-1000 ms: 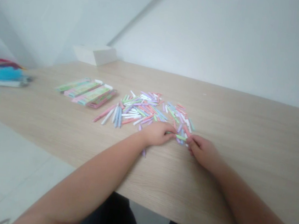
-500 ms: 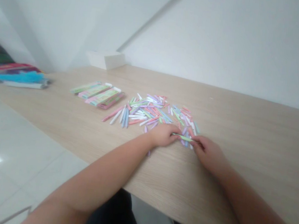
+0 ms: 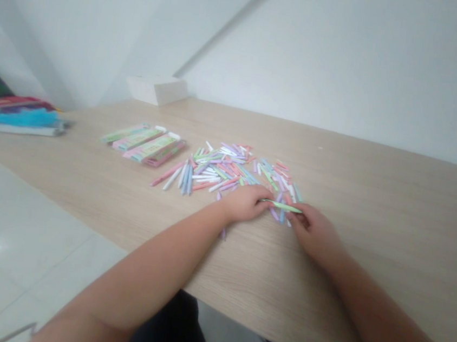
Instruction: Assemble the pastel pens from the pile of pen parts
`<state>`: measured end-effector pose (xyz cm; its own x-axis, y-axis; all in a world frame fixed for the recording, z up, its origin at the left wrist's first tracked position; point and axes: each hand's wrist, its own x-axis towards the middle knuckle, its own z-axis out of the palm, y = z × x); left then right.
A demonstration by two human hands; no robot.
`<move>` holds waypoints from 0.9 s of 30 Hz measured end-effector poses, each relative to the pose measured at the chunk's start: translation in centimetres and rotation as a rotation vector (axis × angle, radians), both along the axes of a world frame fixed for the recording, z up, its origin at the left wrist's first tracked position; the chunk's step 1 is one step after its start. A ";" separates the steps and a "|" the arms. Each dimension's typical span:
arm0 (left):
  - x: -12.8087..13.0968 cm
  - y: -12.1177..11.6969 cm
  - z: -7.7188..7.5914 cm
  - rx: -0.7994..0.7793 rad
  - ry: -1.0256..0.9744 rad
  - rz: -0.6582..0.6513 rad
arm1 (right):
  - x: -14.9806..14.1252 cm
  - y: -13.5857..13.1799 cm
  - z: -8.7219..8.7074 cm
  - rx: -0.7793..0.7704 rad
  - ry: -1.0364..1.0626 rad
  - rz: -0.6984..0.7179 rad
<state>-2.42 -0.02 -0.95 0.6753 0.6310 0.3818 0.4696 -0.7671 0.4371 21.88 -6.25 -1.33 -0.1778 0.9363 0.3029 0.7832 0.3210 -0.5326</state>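
A slim light-green pen (image 3: 282,205) is stretched level between my two hands, low over the table. My left hand (image 3: 245,202) pinches its left end, with the fingertips closed round it. At the other end, my right hand (image 3: 314,229) has its thumb and fingers against the pen, whose pointed right tip shows above the fingers. Just behind and below the hands lie loose pastel pen pieces (image 3: 284,185) in pink, purple, blue, green and white. More of them form a wide heap (image 3: 224,170) to the left. A purple piece (image 3: 223,234) lies beside my left forearm.
Several flat pastel boxes (image 3: 149,146) lie side by side left of the heap. A white box (image 3: 157,90) stands at the back against the wall. Blue and red packages (image 3: 22,114) are at the far left. The wooden table's (image 3: 239,303) front edge runs before my legs.
The green pen's right end now shows above my right fingers, where before they covered it. My hands stay almost in place; the view has shifted slightly.
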 end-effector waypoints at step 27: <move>-0.5 -0.4 1.5 -0.172 -0.202 -0.025 | -0.9 -0.3 0.4 -0.085 0.239 -0.096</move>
